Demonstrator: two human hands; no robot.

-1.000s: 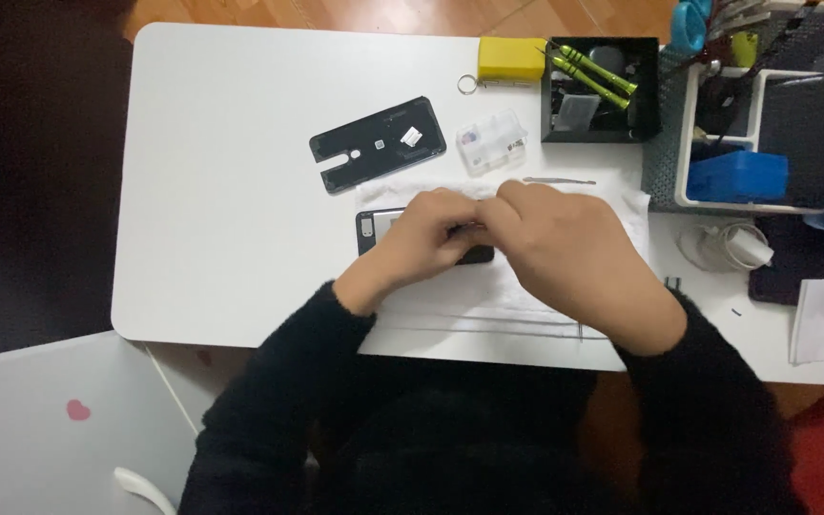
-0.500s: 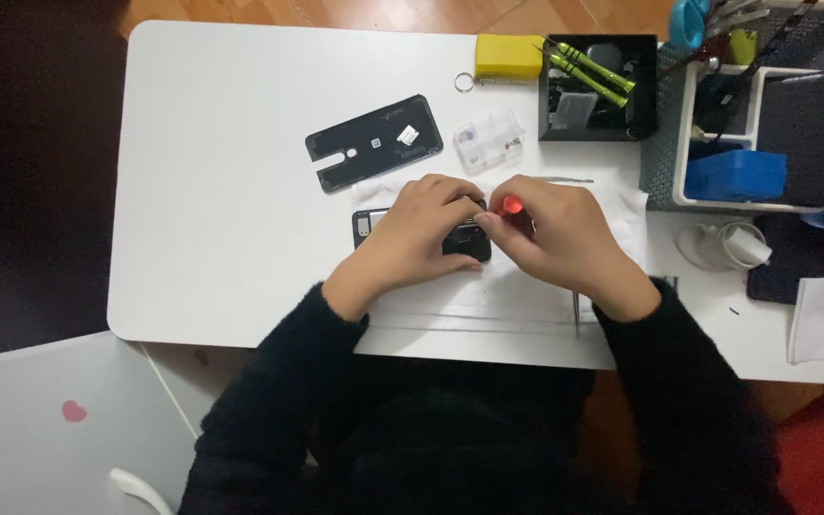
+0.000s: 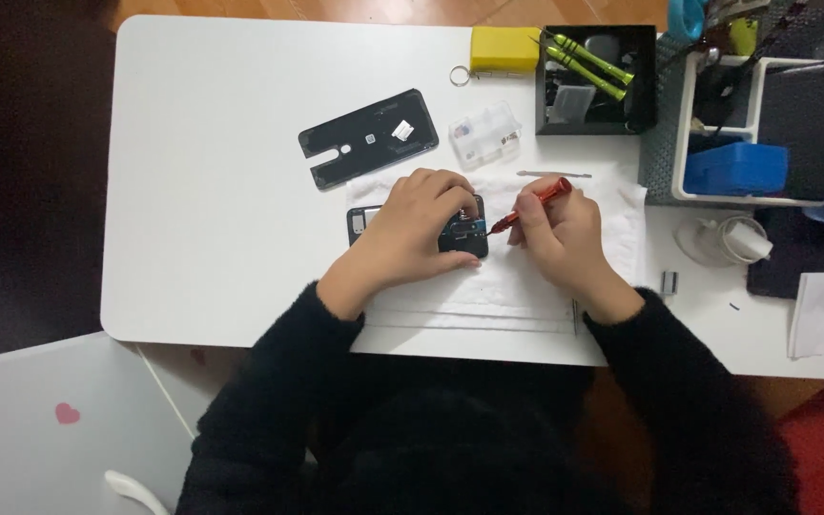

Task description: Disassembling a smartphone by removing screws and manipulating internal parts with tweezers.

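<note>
1. White counter (image 3: 212, 191) over wooden floor, white cloth (image 3: 526, 286) spread at the near edge.
2. Left hand (image 3: 412, 234) pressed flat, fingers curled over an opened black phone (image 3: 460, 234) lying on the cloth.
3. Right hand (image 3: 560, 234) pinching a red screwdriver (image 3: 531, 205), tip touching the phone.
4. Removed black back cover (image 3: 369, 136) just beyond, beside a clear parts box (image 3: 485, 133).

The left hand (image 3: 412, 238) hides most of the opened phone (image 3: 460, 234). The red screwdriver (image 3: 531, 205) tip's contact is too small to tell. At 3 o'clock, the counter (image 3: 202, 191) is cut off.
</note>
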